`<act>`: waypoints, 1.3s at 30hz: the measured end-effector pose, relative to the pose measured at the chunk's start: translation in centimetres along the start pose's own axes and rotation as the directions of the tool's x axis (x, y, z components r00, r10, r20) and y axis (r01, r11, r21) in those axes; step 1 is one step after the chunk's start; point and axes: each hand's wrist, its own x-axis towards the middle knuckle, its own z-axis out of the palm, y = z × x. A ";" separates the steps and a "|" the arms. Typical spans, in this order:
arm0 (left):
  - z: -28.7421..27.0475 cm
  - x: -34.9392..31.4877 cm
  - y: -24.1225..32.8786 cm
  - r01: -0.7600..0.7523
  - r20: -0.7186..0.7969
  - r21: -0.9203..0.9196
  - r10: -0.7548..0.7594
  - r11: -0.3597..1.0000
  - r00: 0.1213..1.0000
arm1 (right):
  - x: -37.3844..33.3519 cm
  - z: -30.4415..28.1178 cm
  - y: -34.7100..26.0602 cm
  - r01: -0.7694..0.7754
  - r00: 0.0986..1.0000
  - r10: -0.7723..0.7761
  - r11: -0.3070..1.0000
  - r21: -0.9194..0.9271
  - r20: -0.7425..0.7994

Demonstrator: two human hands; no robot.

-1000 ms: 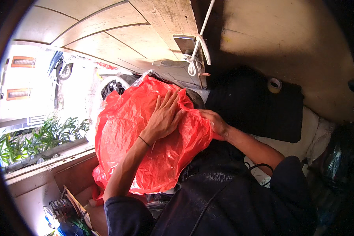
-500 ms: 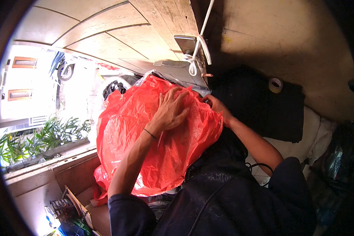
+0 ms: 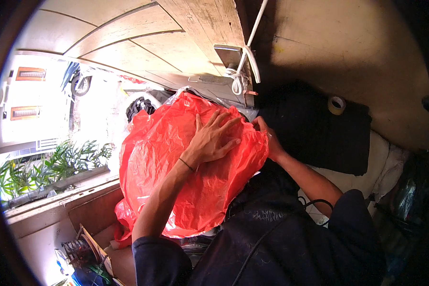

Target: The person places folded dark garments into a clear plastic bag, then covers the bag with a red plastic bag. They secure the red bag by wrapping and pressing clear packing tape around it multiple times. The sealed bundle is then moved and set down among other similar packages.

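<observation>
The red plastic bag [image 3: 176,167] lies bunched against my chest, under the wooden boards. My left hand [image 3: 212,140] presses it flat, fingers spread; my right hand [image 3: 267,138] pinches its edge. I'm gathering it; next, probably, a firmer grip.

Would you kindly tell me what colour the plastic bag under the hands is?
The plastic bag is bright red-orange, seen clearly in the head view.

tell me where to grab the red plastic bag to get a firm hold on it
Probably the red plastic bag is best pinched at its right edge, coming from the right, where the right hand already meets it. There the film bunches into folds. Under the flat left hand it is stretched smooth and gives the fingers little purchase.
</observation>
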 end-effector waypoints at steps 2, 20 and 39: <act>0.1 -0.4 0.0 -0.048 -0.009 0.054 0.049 0.997 0.999 | 1.1 -0.4 0.0 -0.017 1.000 0.016 0.999 0.030 0.015; 3.3 3.9 -1.7 -0.010 0.104 0.425 -0.038 0.905 0.994 | 1.2 -1.3 -9.0 0.344 0.929 -0.239 0.842 -0.415 0.284; 7.6 2.8 1.3 0.054 -0.198 0.403 0.030 0.914 0.980 | -0.1 -0.7 -4.8 0.264 0.962 -0.236 0.929 -0.259 0.135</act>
